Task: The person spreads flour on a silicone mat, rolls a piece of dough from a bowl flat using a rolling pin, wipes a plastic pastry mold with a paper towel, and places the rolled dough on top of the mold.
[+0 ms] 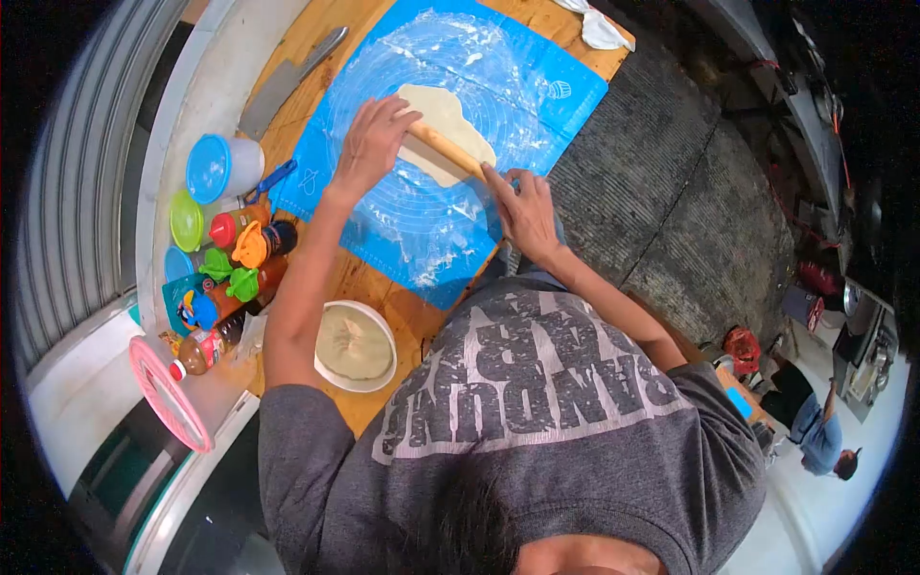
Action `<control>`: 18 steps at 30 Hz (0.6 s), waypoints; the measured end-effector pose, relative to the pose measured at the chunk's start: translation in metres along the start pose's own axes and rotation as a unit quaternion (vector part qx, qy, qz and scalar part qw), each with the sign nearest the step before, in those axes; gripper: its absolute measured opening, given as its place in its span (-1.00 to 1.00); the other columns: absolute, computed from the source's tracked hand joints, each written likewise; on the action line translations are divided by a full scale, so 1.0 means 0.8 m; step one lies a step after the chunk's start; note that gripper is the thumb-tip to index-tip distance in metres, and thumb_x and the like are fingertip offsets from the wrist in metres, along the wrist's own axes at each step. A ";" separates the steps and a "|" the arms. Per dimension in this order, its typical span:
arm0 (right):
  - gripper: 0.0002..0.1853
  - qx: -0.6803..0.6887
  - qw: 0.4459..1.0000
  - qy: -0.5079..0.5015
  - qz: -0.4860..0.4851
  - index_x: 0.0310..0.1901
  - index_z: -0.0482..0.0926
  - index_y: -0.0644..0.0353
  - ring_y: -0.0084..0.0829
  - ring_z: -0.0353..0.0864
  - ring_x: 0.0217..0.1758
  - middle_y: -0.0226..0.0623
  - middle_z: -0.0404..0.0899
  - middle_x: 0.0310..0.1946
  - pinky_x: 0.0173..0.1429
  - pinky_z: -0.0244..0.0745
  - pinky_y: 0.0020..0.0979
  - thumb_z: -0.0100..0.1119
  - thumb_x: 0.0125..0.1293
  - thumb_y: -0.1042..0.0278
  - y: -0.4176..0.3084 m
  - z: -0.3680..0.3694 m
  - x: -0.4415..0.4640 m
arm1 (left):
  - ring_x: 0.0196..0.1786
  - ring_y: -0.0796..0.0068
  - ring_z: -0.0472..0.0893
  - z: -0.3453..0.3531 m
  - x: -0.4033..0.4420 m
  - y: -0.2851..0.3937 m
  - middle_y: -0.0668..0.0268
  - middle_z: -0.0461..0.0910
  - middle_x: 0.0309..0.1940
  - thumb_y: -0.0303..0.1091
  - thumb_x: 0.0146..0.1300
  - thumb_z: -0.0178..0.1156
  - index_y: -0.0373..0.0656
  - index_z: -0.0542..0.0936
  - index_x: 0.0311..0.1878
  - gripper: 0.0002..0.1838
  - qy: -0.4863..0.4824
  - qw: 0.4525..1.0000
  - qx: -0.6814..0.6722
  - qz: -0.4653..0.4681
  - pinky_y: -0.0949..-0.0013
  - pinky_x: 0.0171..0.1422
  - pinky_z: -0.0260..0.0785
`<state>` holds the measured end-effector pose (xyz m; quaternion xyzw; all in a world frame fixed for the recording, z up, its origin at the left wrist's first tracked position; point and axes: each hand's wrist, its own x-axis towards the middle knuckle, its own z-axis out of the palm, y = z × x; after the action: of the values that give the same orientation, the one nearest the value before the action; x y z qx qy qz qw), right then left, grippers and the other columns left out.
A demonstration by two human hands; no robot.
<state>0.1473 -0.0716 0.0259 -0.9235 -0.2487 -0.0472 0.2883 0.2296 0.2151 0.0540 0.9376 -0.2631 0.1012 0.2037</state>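
Dough [428, 166] lies over the wooden table [381, 295], the widest thing before me, with the blue mat [571, 101] spread between them. White flour streaks the mat; the dough sits near its middle as a flat sheet with an uneven edge. Closer to my body stands the white bowl [391, 356], holding a further lump [351, 347]. My left hand [372, 144] is half curled, fingers bent over one end of the pin; my right hand [527, 213] is loosely curled at the other end, though I cannot tell how firmly it grips. Slimmest is the pin [447, 149], slanting across the sheet. I judge the step in hand to be rolling the dough out; the next stroke calls for even pressure from both hands.
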 end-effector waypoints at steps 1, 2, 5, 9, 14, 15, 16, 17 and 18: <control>-0.25 -0.009 0.999 -0.028 0.024 0.39 0.34 -0.02 -0.12 0.41 -0.03 -0.13 0.45 -0.01 0.03 0.29 -0.16 0.17 0.08 0.55 0.002 0.005 -0.001 | 0.29 0.04 0.42 0.009 0.006 -0.006 0.13 0.50 0.15 -0.53 0.15 0.21 -0.06 0.53 0.21 -0.51 -0.014 1.000 -0.014 0.003 -0.04 0.40 0.21; -0.27 -0.025 0.999 -0.012 0.017 0.39 0.34 0.00 -0.11 0.41 0.00 -0.12 0.45 0.03 0.06 0.27 -0.14 0.16 0.09 0.52 0.003 0.010 -0.004 | 0.35 0.05 0.36 0.019 0.006 -0.008 0.13 0.45 0.22 -0.46 0.20 0.18 -0.07 0.48 0.26 -0.49 -0.035 0.999 0.008 0.007 -0.05 0.46 0.13; -0.37 -0.040 0.998 -0.027 0.040 0.40 0.31 0.08 -0.04 0.34 0.28 -0.04 0.33 0.29 0.30 0.14 0.05 0.11 0.24 0.35 0.000 0.014 -0.005 | 0.50 0.08 0.19 0.045 0.010 -0.007 0.13 0.26 0.42 -0.29 0.32 0.11 -0.11 0.31 0.42 -0.41 -0.068 0.996 0.050 0.011 -0.10 0.57 -0.09; -0.41 -0.096 0.993 -0.020 0.067 0.42 0.24 0.16 0.02 0.12 0.49 0.01 0.14 0.45 0.46 -0.11 0.24 0.01 0.39 0.23 -0.003 0.018 0.000 | 0.56 0.06 0.07 0.080 0.029 0.007 0.14 0.07 0.54 -0.14 0.42 -0.01 -0.18 0.16 0.50 -0.35 -0.025 0.999 0.025 -0.010 -0.16 0.58 -0.21; -0.38 -0.100 0.989 -0.001 0.109 0.45 0.16 0.23 0.07 -0.08 0.58 0.02 0.01 0.51 0.50 -0.31 0.34 -0.05 0.45 0.15 0.026 0.019 0.006 | 0.57 0.08 0.04 0.109 0.092 0.000 0.12 0.05 0.54 -0.10 0.47 -0.08 -0.07 0.14 0.52 -0.38 -0.028 0.999 0.023 0.031 -0.21 0.57 -0.24; -0.37 -0.083 0.988 0.004 0.127 0.47 0.14 0.19 0.08 -0.13 0.60 0.03 -0.02 0.52 0.50 -0.34 0.35 -0.06 0.45 0.15 0.059 0.001 0.022 | 0.57 0.09 0.03 0.124 0.134 0.006 0.13 0.04 0.55 -0.09 0.48 -0.08 -0.03 0.14 0.53 -0.39 -0.038 0.998 0.040 0.031 -0.22 0.57 -0.25; -0.37 -0.090 0.987 0.008 0.136 0.47 0.14 0.19 0.09 -0.14 0.59 0.03 -0.03 0.52 0.50 -0.34 0.36 -0.06 0.45 0.13 0.064 -0.003 0.024 | 0.58 0.09 0.03 0.129 0.145 0.009 0.13 0.03 0.55 -0.09 0.48 -0.09 0.01 0.13 0.53 -0.39 -0.040 0.997 0.051 0.037 -0.23 0.57 -0.26; -0.37 -0.097 0.985 0.012 0.145 0.47 0.15 0.18 0.10 -0.14 0.59 0.04 -0.04 0.52 0.50 -0.35 0.36 -0.05 0.45 0.12 0.069 -0.006 0.026 | 0.58 0.09 0.01 0.134 0.155 0.011 0.13 0.02 0.55 -0.06 0.48 -0.11 0.04 0.12 0.54 -0.39 -0.028 0.997 0.058 0.039 -0.24 0.57 -0.27; -0.37 -0.116 0.982 0.020 0.149 0.47 0.15 0.17 0.11 -0.14 0.59 0.05 -0.04 0.53 0.50 -0.35 0.36 -0.05 0.45 0.11 0.052 -0.008 0.022 | 0.58 0.10 0.00 0.129 0.148 0.012 0.13 0.00 0.56 -0.04 0.49 -0.12 0.08 0.11 0.54 -0.39 -0.004 0.997 0.060 0.044 -0.25 0.57 -0.28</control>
<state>0.1836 -0.0969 0.0138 -0.9762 -0.0951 -0.0506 0.1882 0.3322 0.1090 0.0000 0.9359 -0.2988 0.1223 0.1410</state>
